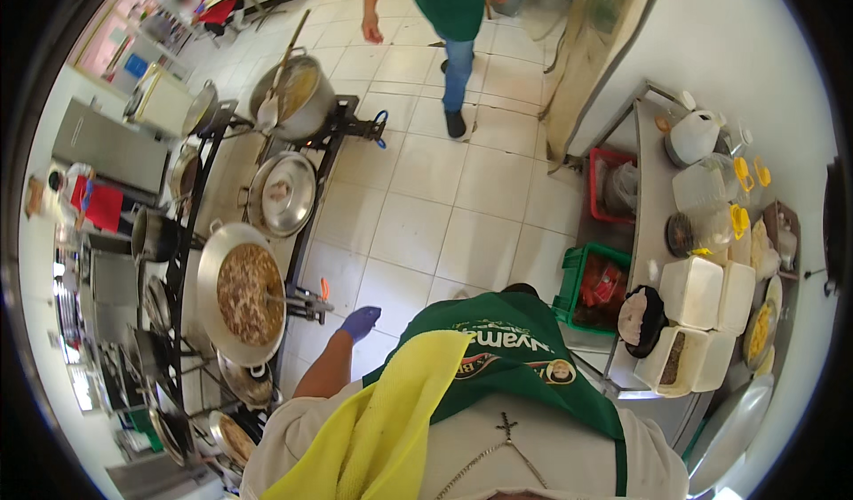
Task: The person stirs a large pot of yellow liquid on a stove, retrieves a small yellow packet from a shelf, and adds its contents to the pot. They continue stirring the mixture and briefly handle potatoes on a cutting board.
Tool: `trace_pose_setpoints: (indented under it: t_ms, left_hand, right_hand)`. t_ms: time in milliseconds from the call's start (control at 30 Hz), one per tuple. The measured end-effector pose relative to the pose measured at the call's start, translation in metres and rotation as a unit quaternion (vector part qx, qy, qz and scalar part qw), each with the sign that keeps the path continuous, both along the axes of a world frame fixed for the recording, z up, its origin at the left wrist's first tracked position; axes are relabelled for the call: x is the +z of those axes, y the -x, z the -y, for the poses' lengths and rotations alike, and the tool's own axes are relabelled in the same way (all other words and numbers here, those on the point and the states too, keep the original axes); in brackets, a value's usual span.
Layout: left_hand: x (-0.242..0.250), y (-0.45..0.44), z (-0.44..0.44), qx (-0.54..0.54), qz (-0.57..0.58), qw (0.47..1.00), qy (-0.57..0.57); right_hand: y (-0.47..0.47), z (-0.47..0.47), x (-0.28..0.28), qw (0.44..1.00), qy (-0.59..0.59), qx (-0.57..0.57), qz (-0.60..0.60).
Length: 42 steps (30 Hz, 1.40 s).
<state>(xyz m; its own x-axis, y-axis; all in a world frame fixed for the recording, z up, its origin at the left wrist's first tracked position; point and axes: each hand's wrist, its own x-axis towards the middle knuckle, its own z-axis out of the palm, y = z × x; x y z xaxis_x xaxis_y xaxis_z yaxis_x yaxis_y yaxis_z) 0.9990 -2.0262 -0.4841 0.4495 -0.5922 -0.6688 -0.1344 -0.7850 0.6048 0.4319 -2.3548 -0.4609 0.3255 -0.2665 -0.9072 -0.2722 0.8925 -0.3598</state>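
Observation:
My left hand [360,323], in a purple-blue glove, hangs over the tiled floor beside the stove. It appears to hold nothing, though its fingers are not clear enough to judge. Nearest to it are a gas burner valve [310,305] with an orange handle and a large metal wok [208,293] on the stove. Brown chunky food [246,293] fills the wok, and a metal utensil handle [283,299] rests in it. My right hand is out of view. On my right, a steel table [650,127] carries a black bowl [656,320] with pale contents and several square white tubs [692,291].
A tall pot [320,103] holding a long-handled paddle [291,47] and a lidded pot [303,190] stand along the stove. A person in a green apron [453,0] walks ahead. Under the table are green [568,287] and red [592,187] crates. Another person [100,200] is at left.

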Motion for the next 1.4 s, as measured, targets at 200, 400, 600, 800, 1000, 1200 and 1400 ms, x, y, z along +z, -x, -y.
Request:
trace_pose_setpoints:
  t_ms: [200, 400, 600, 800, 1000, 1200, 1400]
  left_hand:
    - [0.044, -0.094, 0.155, 0.001, 0.043, 0.999, -0.002]
    - [0.015, -0.107, 0.227, -0.021, 0.002, 0.996, -0.081]
    - [-0.008, -0.07, 0.264, 0.004, -0.075, 0.978, -0.197]
    - [-0.003, -0.081, 0.329, 0.072, -0.105, 0.98, -0.15]
    - [-0.031, -0.158, 0.397, 0.103, -0.102, 0.98, -0.139]
    - [-0.044, -0.313, 0.516, -0.126, 0.052, 0.981, -0.136]
    - [0.045, -0.506, 0.691, 0.066, 0.133, 0.989, -0.015]
  right_hand:
    - [-0.034, 0.08, -0.035, 0.995, -0.046, -0.071, 0.05]
    - [-0.127, 0.285, -0.062, 0.998, -0.01, -0.06, -0.025]
    - [-0.29, 0.507, -0.025, 0.929, 0.297, 0.22, -0.02]
    - [-0.487, 0.643, 0.05, 0.791, 0.445, 0.416, 0.06]
    - [-0.624, 0.741, 0.016, 0.787, 0.458, 0.412, 0.009]
    - [-0.616, 0.839, -0.045, 0.546, 0.437, 0.689, -0.19]
    - [-0.575, 0.921, -0.087, 0.404, 0.509, 0.722, -0.239]
